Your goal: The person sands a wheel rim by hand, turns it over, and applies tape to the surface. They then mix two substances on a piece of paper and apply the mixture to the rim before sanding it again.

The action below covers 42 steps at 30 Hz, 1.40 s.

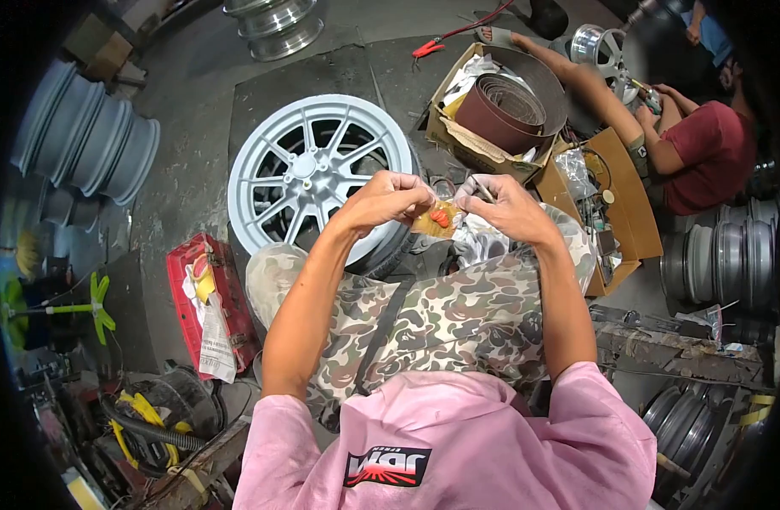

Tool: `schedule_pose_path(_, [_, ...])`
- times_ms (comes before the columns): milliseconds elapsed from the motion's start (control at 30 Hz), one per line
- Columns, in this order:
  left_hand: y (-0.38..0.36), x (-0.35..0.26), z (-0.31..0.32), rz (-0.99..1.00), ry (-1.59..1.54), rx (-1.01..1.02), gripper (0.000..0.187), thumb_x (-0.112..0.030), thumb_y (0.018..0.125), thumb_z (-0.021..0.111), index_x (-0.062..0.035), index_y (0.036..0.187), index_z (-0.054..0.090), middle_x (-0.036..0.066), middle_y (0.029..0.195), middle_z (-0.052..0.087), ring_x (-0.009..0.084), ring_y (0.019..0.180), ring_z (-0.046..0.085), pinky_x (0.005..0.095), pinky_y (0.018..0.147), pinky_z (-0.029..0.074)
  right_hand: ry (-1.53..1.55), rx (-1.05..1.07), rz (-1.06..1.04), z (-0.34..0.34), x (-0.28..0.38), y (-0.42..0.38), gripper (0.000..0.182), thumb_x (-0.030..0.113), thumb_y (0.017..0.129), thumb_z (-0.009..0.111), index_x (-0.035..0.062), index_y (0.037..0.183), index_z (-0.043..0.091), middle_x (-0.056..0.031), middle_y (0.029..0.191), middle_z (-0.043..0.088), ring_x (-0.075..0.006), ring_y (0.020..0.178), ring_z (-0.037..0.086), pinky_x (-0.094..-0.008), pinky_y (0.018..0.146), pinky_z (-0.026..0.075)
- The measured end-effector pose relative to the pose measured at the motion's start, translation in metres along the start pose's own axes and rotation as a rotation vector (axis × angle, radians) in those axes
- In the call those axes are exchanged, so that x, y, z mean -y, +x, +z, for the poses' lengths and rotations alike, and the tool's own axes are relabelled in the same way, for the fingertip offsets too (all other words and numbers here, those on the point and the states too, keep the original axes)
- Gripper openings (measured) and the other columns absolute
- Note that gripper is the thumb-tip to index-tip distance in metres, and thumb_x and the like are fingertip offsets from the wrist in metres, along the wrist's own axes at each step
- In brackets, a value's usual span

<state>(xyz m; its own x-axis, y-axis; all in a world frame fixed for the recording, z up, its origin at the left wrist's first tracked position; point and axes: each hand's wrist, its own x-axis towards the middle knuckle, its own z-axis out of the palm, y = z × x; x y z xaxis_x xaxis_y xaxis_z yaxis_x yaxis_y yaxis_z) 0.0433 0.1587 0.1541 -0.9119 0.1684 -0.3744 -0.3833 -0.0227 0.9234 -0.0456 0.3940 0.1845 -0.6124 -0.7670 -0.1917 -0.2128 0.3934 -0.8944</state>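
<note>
My left hand [391, 202] is closed, its fingers pinching the left edge of a small tan piece of card or sheet [424, 225]. A blob of orange-red paste [441, 218] lies on that sheet, between my two hands. My right hand [510, 208] is closed around a thin dark tool [482, 189]; its exact kind cannot be made out. Its fingertips are close to the sheet's right edge. Just beyond my hands, a grey multi-spoke wheel rim [322, 174] lies flat on a tire.
An open red toolbox [209, 297] with newspaper stands at left. Cardboard boxes hold a sandpaper roll [504, 110] and assorted supplies. Stacked rims stand on both sides. A co-worker in a red shirt [704, 157] sits at upper right, hands near another wheel. A red clamp [427, 48] lies beyond.
</note>
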Motion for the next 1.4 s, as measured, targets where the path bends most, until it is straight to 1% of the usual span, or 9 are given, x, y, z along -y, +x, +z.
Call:
schedule_pose_path(133, [-0.004,0.0,-0.001,0.037,0.069,0.101,0.025,-0.023,0.099,0.063,-0.0001,0.097,0.072,0.003,0.085,0.07,0.0098,0.076,0.068,0.0273,0.069,0.06,-0.113,0.022,0.002,-0.002,0.0,0.0,0.021,0.018,0.094,0.067,-0.0026,0.091,0.068,0.0026,0.076,0.061,-0.0047,0.076,0.05,-0.0257,0.068,0.044])
schedule_pose_path(367, [-0.002,0.006,0.0,0.038,0.006,0.228,0.03,-0.023,0.103,0.06,0.0013,0.118,0.069,0.007,0.096,0.073,0.0136,0.079,0.072,0.0281,0.07,0.061,-0.044,-0.066,-0.2,0.0,-0.016,0.005,0.013,0.009,0.092,0.065,-0.0017,0.098,0.07,-0.001,0.083,0.067,-0.0058,0.081,0.056,-0.0266,0.072,0.048])
schedule_pose_path(567, [-0.001,0.002,0.003,-0.076,-0.093,0.33,0.03,-0.02,0.104,0.06,0.0065,0.115,0.069,0.012,0.099,0.074,0.0173,0.085,0.074,0.0307,0.076,0.065,-0.056,0.009,-0.094,-0.001,0.0,0.0,0.015,0.013,0.092,0.065,0.0007,0.099,0.071,-0.0008,0.084,0.068,-0.0059,0.079,0.054,-0.0273,0.071,0.048])
schedule_pose_path(667, [0.002,0.004,0.005,-0.031,-0.076,0.242,0.027,-0.017,0.104,0.057,0.0065,0.11,0.069,0.011,0.096,0.073,0.0163,0.081,0.073,0.0296,0.074,0.065,-0.032,-0.005,-0.079,0.001,-0.006,0.003,0.018,0.016,0.094,0.067,-0.0003,0.1,0.071,-0.001,0.086,0.068,-0.0063,0.08,0.054,-0.0276,0.072,0.048])
schedule_pose_path(733, [0.003,0.007,0.005,0.027,-0.104,0.123,0.026,-0.015,0.104,0.054,0.0065,0.108,0.068,0.009,0.09,0.071,0.0155,0.077,0.073,0.0286,0.072,0.064,0.012,-0.267,-0.18,0.005,-0.019,0.01,0.023,0.023,0.092,0.071,0.0003,0.097,0.072,-0.0076,0.081,0.069,-0.0106,0.077,0.058,-0.0312,0.07,0.049])
schedule_pose_path(900, [0.008,0.008,-0.01,0.19,-0.185,-0.27,0.025,-0.015,0.102,0.052,0.0053,0.101,0.066,-0.001,0.076,0.054,0.0079,0.066,0.062,0.0266,0.073,0.064,0.083,-0.474,-0.185,-0.001,-0.016,0.011,0.033,0.033,0.098,0.07,0.0007,0.106,0.07,-0.0022,0.083,0.066,-0.0094,0.077,0.055,-0.0288,0.07,0.047])
schedule_pose_path(1067, [0.006,0.001,-0.02,0.244,-0.363,-0.342,0.032,-0.015,0.104,0.053,0.0079,0.124,0.063,0.017,0.108,0.072,0.0214,0.088,0.076,0.0309,0.081,0.065,0.159,-0.382,-0.053,0.001,-0.002,0.006,0.031,0.027,0.104,0.06,-0.0018,0.111,0.068,-0.0035,0.088,0.067,-0.0109,0.08,0.059,-0.0299,0.074,0.049])
schedule_pose_path(1267, [0.005,-0.003,-0.02,0.251,-0.375,-0.344,0.035,-0.016,0.104,0.052,0.0098,0.127,0.06,0.019,0.11,0.072,0.0227,0.092,0.075,0.0323,0.083,0.065,-0.244,-0.465,-0.369,0.009,0.016,0.005,0.023,0.013,0.096,0.067,0.0005,0.115,0.071,-0.0151,0.09,0.067,-0.0259,0.081,0.064,-0.0339,0.079,0.05])
schedule_pose_path(1400, [0.002,-0.008,-0.016,0.268,-0.415,-0.337,0.032,-0.013,0.104,0.051,0.0126,0.121,0.06,0.019,0.108,0.071,0.022,0.087,0.075,0.0301,0.079,0.066,-0.334,-0.46,-0.365,0.014,0.018,0.004,0.025,0.006,0.095,0.067,0.0056,0.118,0.074,-0.0138,0.086,0.06,-0.0285,0.078,0.062,-0.038,0.076,0.049])
